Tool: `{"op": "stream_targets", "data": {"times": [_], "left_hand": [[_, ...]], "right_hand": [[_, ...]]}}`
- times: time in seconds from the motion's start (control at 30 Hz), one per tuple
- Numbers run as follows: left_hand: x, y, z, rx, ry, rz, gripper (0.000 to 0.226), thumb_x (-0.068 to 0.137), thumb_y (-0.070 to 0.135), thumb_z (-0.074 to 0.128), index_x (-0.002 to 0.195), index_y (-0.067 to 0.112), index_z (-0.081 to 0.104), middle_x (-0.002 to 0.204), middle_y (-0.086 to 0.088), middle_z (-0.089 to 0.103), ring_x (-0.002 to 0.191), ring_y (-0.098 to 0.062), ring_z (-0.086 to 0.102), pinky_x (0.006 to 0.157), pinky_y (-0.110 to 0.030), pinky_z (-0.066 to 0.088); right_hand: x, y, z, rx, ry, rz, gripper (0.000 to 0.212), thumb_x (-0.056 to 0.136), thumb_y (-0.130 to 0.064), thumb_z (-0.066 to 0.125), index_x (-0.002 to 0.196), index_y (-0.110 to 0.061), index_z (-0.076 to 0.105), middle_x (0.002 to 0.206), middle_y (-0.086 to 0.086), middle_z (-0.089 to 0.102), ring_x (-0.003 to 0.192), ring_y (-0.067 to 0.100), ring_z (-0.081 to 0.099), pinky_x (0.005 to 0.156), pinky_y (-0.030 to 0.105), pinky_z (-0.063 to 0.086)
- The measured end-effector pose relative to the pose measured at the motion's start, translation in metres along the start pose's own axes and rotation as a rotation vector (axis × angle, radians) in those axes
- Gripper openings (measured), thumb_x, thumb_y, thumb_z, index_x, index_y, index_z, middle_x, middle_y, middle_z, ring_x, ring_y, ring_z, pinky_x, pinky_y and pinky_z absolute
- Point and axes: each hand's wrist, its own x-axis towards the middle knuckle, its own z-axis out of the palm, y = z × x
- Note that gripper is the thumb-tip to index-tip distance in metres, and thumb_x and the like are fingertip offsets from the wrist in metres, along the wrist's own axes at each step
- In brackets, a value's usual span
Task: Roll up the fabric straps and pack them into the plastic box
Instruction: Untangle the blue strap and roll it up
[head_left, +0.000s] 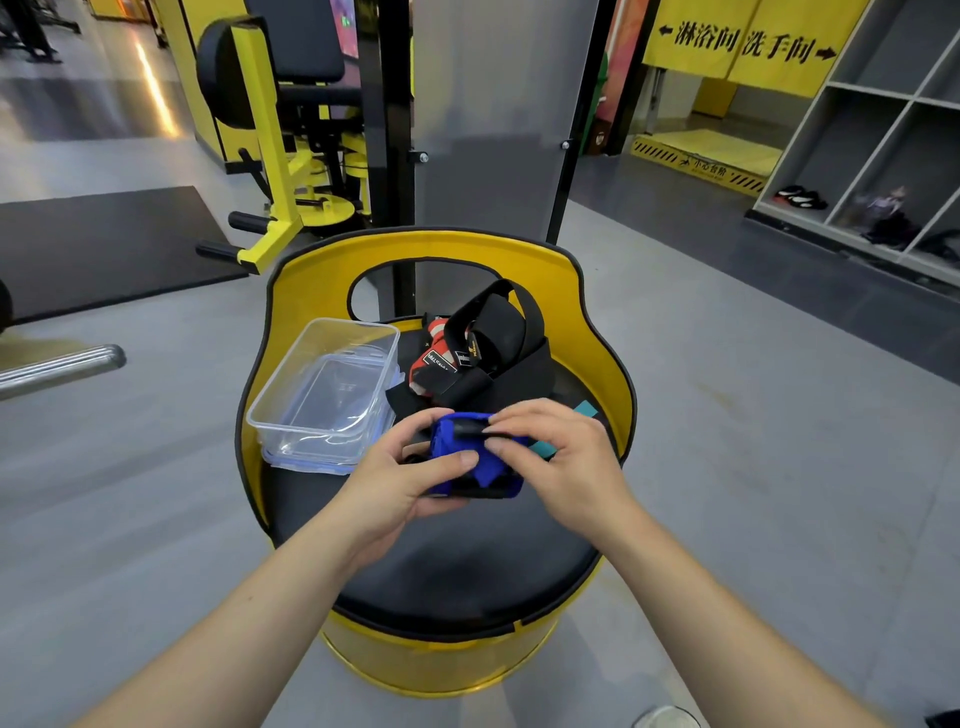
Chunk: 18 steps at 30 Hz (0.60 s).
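Hands are both working the blue strap (470, 457) just above the black seat (457, 561): our left hand (400, 483) is gripping the roll, our right hand (550, 457) is pinching the loose end. We're advising steady tension and flush edges so the coil stays tight. Plastic box (324, 395) is sitting empty, just left of the remaining strap pile (483, 348).

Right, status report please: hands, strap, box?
Left hand and right hand both gripping blue strap, mid-roll. Clear plastic box empty, open. Black and red straps piled behind, not blocking.
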Motion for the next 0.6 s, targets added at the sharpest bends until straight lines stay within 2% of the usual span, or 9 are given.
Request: {"op": "stream_targets", "data": {"times": [0.07, 0.13, 0.23, 0.3, 0.4, 0.43, 0.53, 0.6], "left_hand": [[0.000, -0.003, 0.003, 0.015, 0.012, -0.019, 0.061, 0.063, 0.017, 0.087, 0.120, 0.029, 0.069, 0.120, -0.016, 0.070, 0.101, -0.033, 0.074, 0.083, -0.047, 0.062], [0.000, -0.006, 0.005, 0.022, 0.014, -0.032, 0.063, 0.062, 0.018, 0.088, 0.121, 0.030, 0.070, 0.122, -0.017, 0.069, 0.101, -0.033, 0.074, 0.081, -0.047, 0.062], [0.000, -0.005, 0.007, 0.010, 0.020, -0.051, 0.063, 0.062, 0.018, 0.088, 0.121, 0.030, 0.070, 0.122, -0.018, 0.069, 0.100, -0.033, 0.075, 0.078, -0.044, 0.062], [0.001, -0.002, 0.006, -0.002, 0.034, -0.056, 0.060, 0.066, 0.016, 0.086, 0.122, 0.029, 0.069, 0.121, -0.018, 0.070, 0.100, -0.033, 0.075, 0.077, -0.043, 0.061], [0.005, 0.002, 0.003, -0.053, 0.072, -0.046, 0.051, 0.079, 0.004, 0.079, 0.124, 0.026, 0.068, 0.119, -0.017, 0.072, 0.098, -0.033, 0.075, 0.073, -0.042, 0.061], [0.006, 0.003, 0.002, -0.064, 0.082, -0.048, 0.051, 0.081, 0.002, 0.076, 0.125, 0.025, 0.067, 0.119, -0.017, 0.072, 0.097, -0.033, 0.075, 0.070, -0.040, 0.061], [0.007, 0.003, 0.001, -0.083, 0.095, -0.063, 0.052, 0.083, -0.002, 0.073, 0.129, 0.022, 0.065, 0.119, -0.019, 0.072, 0.096, -0.033, 0.075, 0.066, -0.040, 0.062], [0.007, 0.004, -0.002, -0.097, 0.098, -0.055, 0.055, 0.082, -0.001, 0.074, 0.131, 0.021, 0.064, 0.114, -0.020, 0.074, 0.094, -0.034, 0.076, 0.069, -0.042, 0.062]], "right_hand": [[0.002, 0.001, 0.001, 0.077, 0.092, 0.086, 0.014, 0.092, -0.013, 0.074, 0.102, -0.023, 0.079, 0.095, -0.015, 0.072, 0.093, 0.002, 0.068, 0.079, 0.015, 0.053], [0.005, 0.001, 0.002, 0.241, 0.158, 0.265, 0.015, 0.094, -0.013, 0.072, 0.103, -0.022, 0.079, 0.094, -0.014, 0.075, 0.091, 0.004, 0.070, 0.078, 0.020, 0.057], [0.007, -0.001, 0.002, 0.300, 0.177, 0.301, 0.017, 0.094, -0.010, 0.071, 0.109, -0.014, 0.080, 0.100, -0.009, 0.076, 0.096, 0.006, 0.071, 0.081, 0.025, 0.060], [0.005, -0.001, 0.000, 0.212, 0.146, 0.173, 0.019, 0.094, -0.008, 0.070, 0.109, -0.015, 0.080, 0.099, -0.011, 0.075, 0.097, 0.004, 0.070, 0.081, 0.018, 0.056], [0.000, 0.006, 0.002, -0.146, 0.088, -0.204, 0.017, 0.094, -0.012, 0.069, 0.105, -0.015, 0.081, 0.102, -0.008, 0.075, 0.097, 0.005, 0.066, 0.089, 0.011, 0.047], [-0.001, 0.008, 0.004, -0.225, 0.089, -0.278, 0.017, 0.095, -0.016, 0.067, 0.105, -0.014, 0.081, 0.105, -0.006, 0.075, 0.099, 0.009, 0.065, 0.092, 0.011, 0.044], [-0.004, 0.014, 0.009, -0.324, 0.077, -0.356, 0.025, 0.098, -0.021, 0.060, 0.110, -0.011, 0.080, 0.113, -0.002, 0.074, 0.107, 0.016, 0.060, 0.101, 0.011, 0.038], [-0.009, 0.013, 0.012, -0.299, 0.023, -0.319, 0.027, 0.098, -0.023, 0.060, 0.116, -0.012, 0.078, 0.122, -0.003, 0.071, 0.116, 0.014, 0.057, 0.105, 0.014, 0.038]]}}
